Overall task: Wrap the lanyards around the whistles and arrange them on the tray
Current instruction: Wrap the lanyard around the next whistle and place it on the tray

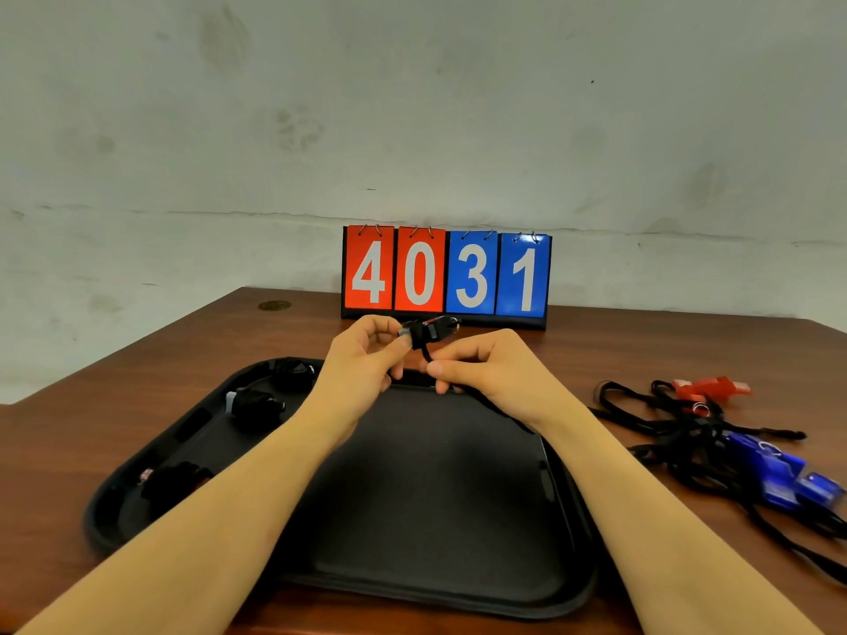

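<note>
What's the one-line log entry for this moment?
step: wrapping lanyard | left hand: holds whistle | right hand: pinches lanyard | tray: three wrapped bundles at left

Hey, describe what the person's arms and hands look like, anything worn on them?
Both forearms are bare as far as the frame shows, with no sleeves in view. The left hand and right hand wear no gloves; no rings, watch or bands show.

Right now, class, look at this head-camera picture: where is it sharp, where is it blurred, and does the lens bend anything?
Head view: the scoreboard digits are crisp; the blue whistle near the right edge is smeared; the wrapped bundles merge into the dark tray, so detail is lost; the wide lens bows the wall's crack line and the table edge; lighting is soft, without glare.
</note>
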